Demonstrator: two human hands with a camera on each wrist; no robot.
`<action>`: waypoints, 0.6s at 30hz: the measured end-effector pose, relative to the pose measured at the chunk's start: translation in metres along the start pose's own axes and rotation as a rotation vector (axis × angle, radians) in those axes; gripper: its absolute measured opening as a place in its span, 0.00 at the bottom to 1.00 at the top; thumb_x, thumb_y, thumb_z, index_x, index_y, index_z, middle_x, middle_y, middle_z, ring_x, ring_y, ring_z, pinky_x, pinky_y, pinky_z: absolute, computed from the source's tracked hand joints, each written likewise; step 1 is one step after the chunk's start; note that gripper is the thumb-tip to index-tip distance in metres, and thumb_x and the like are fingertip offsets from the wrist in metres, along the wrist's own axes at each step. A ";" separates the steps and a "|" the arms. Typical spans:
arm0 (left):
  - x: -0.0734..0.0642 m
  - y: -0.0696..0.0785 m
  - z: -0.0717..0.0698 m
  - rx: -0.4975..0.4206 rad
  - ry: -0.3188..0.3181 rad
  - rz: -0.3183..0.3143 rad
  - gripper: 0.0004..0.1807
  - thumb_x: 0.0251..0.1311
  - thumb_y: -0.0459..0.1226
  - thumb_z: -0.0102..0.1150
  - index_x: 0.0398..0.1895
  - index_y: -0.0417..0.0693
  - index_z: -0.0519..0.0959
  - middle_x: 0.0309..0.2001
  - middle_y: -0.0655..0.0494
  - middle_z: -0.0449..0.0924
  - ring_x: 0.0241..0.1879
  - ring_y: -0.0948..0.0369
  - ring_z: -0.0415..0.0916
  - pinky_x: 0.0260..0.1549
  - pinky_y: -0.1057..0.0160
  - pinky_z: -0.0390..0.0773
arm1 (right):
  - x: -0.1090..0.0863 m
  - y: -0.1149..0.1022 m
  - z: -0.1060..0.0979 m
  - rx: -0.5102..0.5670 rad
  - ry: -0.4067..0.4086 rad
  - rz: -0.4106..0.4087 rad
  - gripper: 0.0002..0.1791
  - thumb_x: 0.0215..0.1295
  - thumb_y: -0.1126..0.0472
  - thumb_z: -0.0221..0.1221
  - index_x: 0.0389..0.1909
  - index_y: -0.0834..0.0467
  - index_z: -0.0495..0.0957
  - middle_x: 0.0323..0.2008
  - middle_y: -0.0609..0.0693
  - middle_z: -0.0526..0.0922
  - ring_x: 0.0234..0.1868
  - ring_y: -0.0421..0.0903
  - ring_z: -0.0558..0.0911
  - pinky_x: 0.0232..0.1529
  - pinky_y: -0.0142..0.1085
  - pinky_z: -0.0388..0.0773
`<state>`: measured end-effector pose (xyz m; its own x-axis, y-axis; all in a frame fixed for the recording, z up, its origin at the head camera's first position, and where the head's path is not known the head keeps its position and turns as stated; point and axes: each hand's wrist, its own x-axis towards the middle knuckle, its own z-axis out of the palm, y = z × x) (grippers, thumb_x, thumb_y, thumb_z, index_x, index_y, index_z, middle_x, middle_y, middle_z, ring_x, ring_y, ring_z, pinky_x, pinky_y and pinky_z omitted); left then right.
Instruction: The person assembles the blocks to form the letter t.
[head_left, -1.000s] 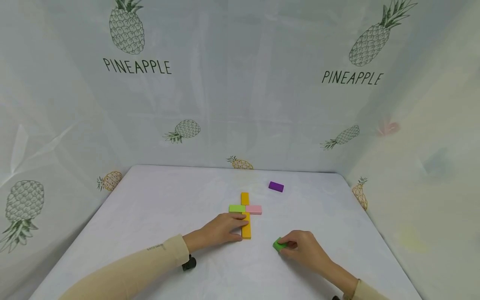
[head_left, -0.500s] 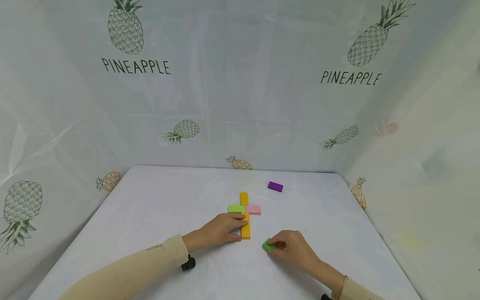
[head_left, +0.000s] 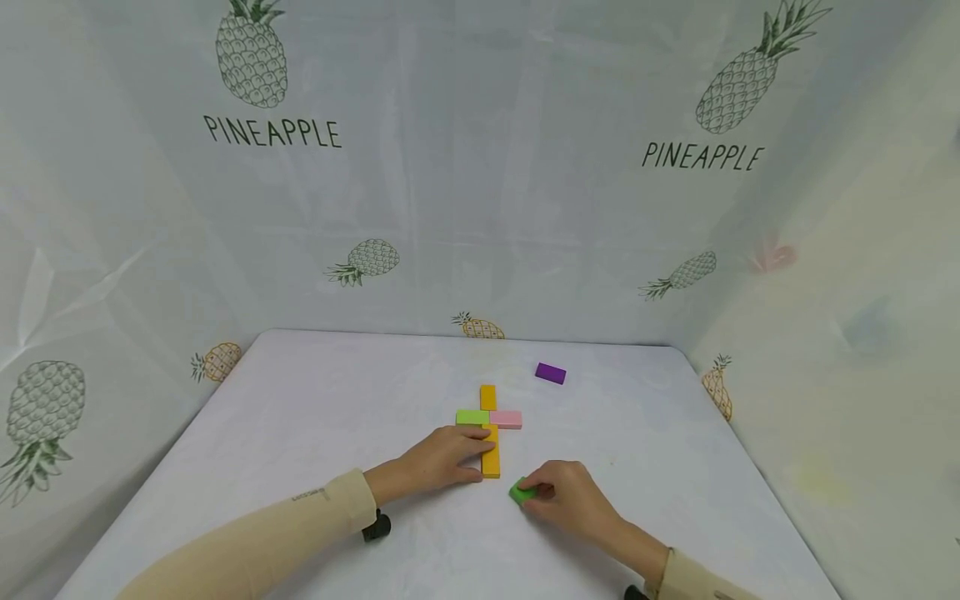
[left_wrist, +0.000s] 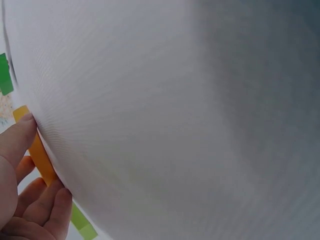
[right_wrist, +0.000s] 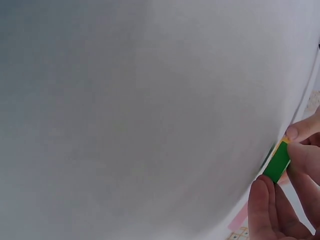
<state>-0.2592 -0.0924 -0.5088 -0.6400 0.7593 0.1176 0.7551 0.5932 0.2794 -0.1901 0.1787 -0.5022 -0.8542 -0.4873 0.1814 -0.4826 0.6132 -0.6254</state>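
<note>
My left hand (head_left: pixel 444 457) holds the long yellow block (head_left: pixel 491 465), fingertips over it and the thumb by its near end. Against that block's far end lie a light green block (head_left: pixel 472 417) on the left and a pink block (head_left: pixel 507 420) on the right. Beyond them a short yellow block (head_left: pixel 488 397) continues the line, making a cross shape. Just right of the long block's near end, my right hand (head_left: pixel 570 500) pinches a green block (head_left: pixel 518 492) between thumb and fingers. The right wrist view shows this green block (right_wrist: pixel 277 163) tilted in the fingertips.
A purple block (head_left: pixel 551 373) lies alone toward the back of the white table (head_left: pixel 337 375). Behind the table hangs a pineapple-print cloth (head_left: pixel 480 208), which also runs along both sides.
My right hand has moved left with the green block, bringing it closer to the long yellow block. The left hand stays in place on the yellow block.
</note>
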 end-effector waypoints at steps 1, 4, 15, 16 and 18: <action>0.000 0.000 0.000 0.000 0.000 -0.001 0.30 0.68 0.46 0.72 0.69 0.42 0.80 0.72 0.49 0.77 0.73 0.55 0.73 0.71 0.51 0.74 | 0.001 -0.001 0.001 0.001 -0.004 0.002 0.09 0.60 0.67 0.76 0.41 0.57 0.92 0.38 0.46 0.91 0.36 0.33 0.83 0.39 0.28 0.85; 0.000 0.000 0.000 -0.004 0.001 -0.003 0.30 0.68 0.45 0.73 0.69 0.42 0.81 0.72 0.49 0.77 0.73 0.55 0.73 0.71 0.51 0.74 | 0.003 -0.002 0.004 -0.001 -0.007 0.001 0.09 0.60 0.67 0.76 0.41 0.57 0.92 0.38 0.46 0.91 0.36 0.34 0.83 0.39 0.28 0.85; -0.001 0.000 0.000 -0.002 0.002 -0.003 0.30 0.68 0.45 0.73 0.69 0.42 0.81 0.72 0.49 0.77 0.73 0.55 0.73 0.70 0.51 0.75 | 0.008 -0.005 0.012 -0.014 -0.023 0.010 0.09 0.59 0.66 0.77 0.41 0.55 0.92 0.38 0.44 0.91 0.36 0.34 0.83 0.38 0.27 0.84; -0.001 0.000 0.000 -0.003 0.002 -0.003 0.30 0.67 0.45 0.73 0.69 0.43 0.81 0.72 0.49 0.77 0.73 0.55 0.73 0.70 0.51 0.75 | 0.009 -0.005 0.012 -0.018 -0.024 0.011 0.09 0.59 0.66 0.77 0.41 0.55 0.92 0.38 0.44 0.91 0.36 0.33 0.83 0.38 0.27 0.84; -0.001 0.000 -0.001 -0.007 0.000 -0.006 0.30 0.67 0.45 0.73 0.69 0.43 0.81 0.72 0.49 0.77 0.73 0.55 0.73 0.70 0.51 0.75 | 0.010 -0.006 0.013 -0.024 -0.024 0.008 0.09 0.59 0.65 0.77 0.41 0.55 0.92 0.38 0.43 0.91 0.35 0.33 0.83 0.38 0.27 0.83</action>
<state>-0.2585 -0.0933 -0.5084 -0.6444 0.7558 0.1163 0.7504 0.5956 0.2866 -0.1929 0.1622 -0.5067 -0.8535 -0.4967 0.1577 -0.4801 0.6318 -0.6086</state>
